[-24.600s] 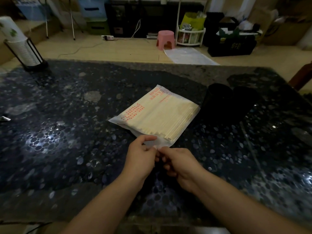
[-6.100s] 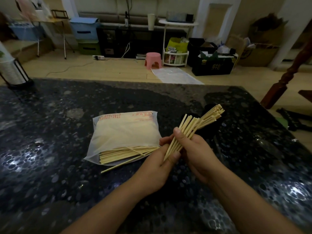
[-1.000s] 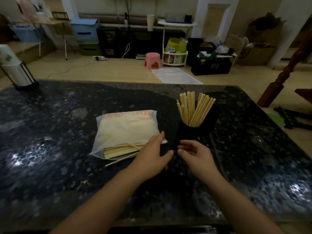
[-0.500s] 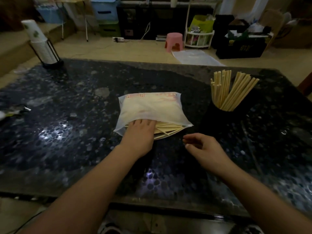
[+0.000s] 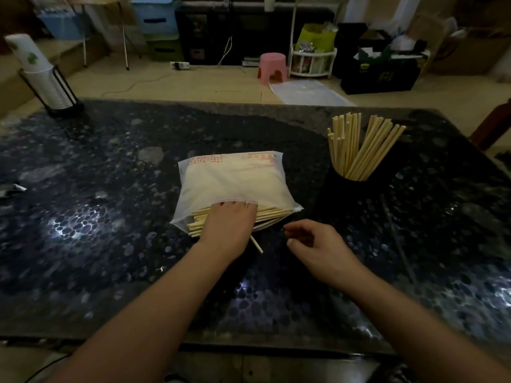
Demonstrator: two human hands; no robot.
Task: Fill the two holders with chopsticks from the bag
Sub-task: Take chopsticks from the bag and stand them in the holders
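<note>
Dim, warm light. White glare patches sit on the dark table (image 5: 83, 228) at near left and right. Edges bend and blur slightly.

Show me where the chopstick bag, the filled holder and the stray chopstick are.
chopstick bag (image 5: 232, 181): head view, middle of its plastic face.
filled holder (image 5: 336, 186): head view, dark wall below the sticks.
stray chopstick (image 5: 257, 246): head view, its bare end on the table.
</note>
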